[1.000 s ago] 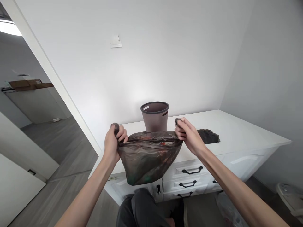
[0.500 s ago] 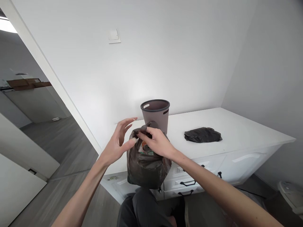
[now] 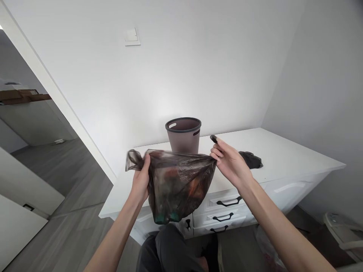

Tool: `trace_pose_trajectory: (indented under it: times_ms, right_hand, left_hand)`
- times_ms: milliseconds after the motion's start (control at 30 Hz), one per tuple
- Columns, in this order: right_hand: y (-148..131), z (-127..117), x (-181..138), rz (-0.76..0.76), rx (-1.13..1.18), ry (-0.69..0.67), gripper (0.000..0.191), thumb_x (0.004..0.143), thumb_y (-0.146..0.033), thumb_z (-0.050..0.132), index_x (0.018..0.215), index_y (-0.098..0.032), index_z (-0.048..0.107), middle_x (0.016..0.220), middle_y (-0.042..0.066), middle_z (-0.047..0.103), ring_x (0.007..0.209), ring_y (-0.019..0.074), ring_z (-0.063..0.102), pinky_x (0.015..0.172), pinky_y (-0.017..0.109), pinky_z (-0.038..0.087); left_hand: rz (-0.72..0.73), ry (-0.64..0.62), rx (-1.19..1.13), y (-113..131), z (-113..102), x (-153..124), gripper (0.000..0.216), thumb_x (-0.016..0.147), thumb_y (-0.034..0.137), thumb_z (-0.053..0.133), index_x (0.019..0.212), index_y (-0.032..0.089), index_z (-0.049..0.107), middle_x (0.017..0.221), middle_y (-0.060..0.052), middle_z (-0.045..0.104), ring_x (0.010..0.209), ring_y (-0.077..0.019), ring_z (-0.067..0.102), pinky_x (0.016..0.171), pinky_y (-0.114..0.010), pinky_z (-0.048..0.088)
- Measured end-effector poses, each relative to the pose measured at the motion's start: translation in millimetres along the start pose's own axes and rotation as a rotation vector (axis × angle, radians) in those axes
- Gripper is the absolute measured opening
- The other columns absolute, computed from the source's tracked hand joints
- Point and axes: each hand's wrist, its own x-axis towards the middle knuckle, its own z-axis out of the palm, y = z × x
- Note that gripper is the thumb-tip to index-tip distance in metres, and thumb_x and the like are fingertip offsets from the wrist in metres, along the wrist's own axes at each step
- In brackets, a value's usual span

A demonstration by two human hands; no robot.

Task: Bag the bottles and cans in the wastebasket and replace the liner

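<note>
1. In front of the bin [image 3: 184, 142], toward six o'clock from it, a dark see-through bag [image 3: 183, 185] is held up, stretched sideways and hanging before the white cabinet [image 3: 292, 155].
2. At the bag's ten o'clock corner, the film is gripped by the left hand [image 3: 142, 177], thumb across the front, with a loose twist [image 3: 134, 160] jutting out past it.
3. At the two o'clock corner, the film is pinched in the right hand's [image 3: 231, 162] curled fingers (a dark tip pokes out above them).
4. Judged done: the bag is filled, green and orange contents [image 3: 160, 218] showing through, and its top edge is drawn taut.
5. Judged left: no knot can be made out, so the mouth seems unsecured; how far it gapes cannot be told.
6. At twelve o'clock, the bin is stood upright, no liner seen over its rim; between two and three, a dark bundle [image 3: 252, 160] is partly hidden behind the right hand.
</note>
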Motion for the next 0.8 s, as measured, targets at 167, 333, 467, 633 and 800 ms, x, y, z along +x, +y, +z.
trace_pose_trajectory:
  times_ms: [167,333,467,633,800]
  right_hand:
    - [22.2,-42.5,-4.9,0.019,0.193,0.100,0.030,0.075,-0.030,0.091,0.074,-0.026,0.061,0.073,-0.005,0.045,0.062,0.0106,0.048,0.069,0.027,0.057]
    - [36.0,-64.5,-10.6,0.093,0.108,0.133,0.030,0.078,-0.041,0.089,0.099,-0.025,0.075,0.110,0.004,0.073,0.108,0.0186,0.069,0.098,0.030,0.059]
    - [53.1,-91.5,-23.4,0.056,0.031,0.149,0.045,0.085,-0.056,0.081,0.120,-0.031,0.071,0.138,0.005,0.070,0.131,0.0220,0.063,0.116,0.039,0.049]
    - [74.2,-125.8,-37.5,0.084,-0.177,0.009,0.081,0.081,-0.064,0.081,0.150,-0.032,0.053,0.161,0.008,0.051,0.154,0.0269,0.040,0.130,0.048,0.027]
    - [65.6,-93.3,-15.5,0.048,-0.424,-0.281,0.084,0.079,-0.060,0.085,0.152,-0.030,0.055,0.163,0.006,0.049,0.157,0.0298,0.033,0.132,0.050,0.021]
  left_hand:
    - [-0.122,-0.073,-0.467,4.4,23.2,-4.0,0.028,0.102,0.038,0.061,0.079,0.022,0.063,0.070,0.000,0.064,0.074,-0.0172,0.069,0.092,-0.035,0.060]
    - [-0.129,-0.078,-0.791,6.8,40.4,-0.3,0.035,0.109,0.018,0.045,0.073,0.019,0.047,0.055,0.009,0.030,0.044,-0.0045,0.038,0.068,-0.022,0.054]
    - [-0.121,-0.041,-0.824,6.8,42.2,3.4,0.034,0.109,0.014,0.041,0.075,0.017,0.046,0.057,0.009,0.028,0.044,-0.0036,0.033,0.054,-0.019,0.042]
    - [-0.139,-0.059,-0.822,7.3,42.1,4.5,0.033,0.109,0.014,0.041,0.077,0.017,0.046,0.058,0.010,0.027,0.044,-0.0036,0.033,0.053,-0.020,0.038]
    - [-0.161,-0.044,-0.794,12.7,46.5,2.1,0.035,0.110,0.014,0.038,0.076,0.016,0.046,0.056,0.010,0.025,0.042,-0.0029,0.031,0.052,-0.019,0.037]
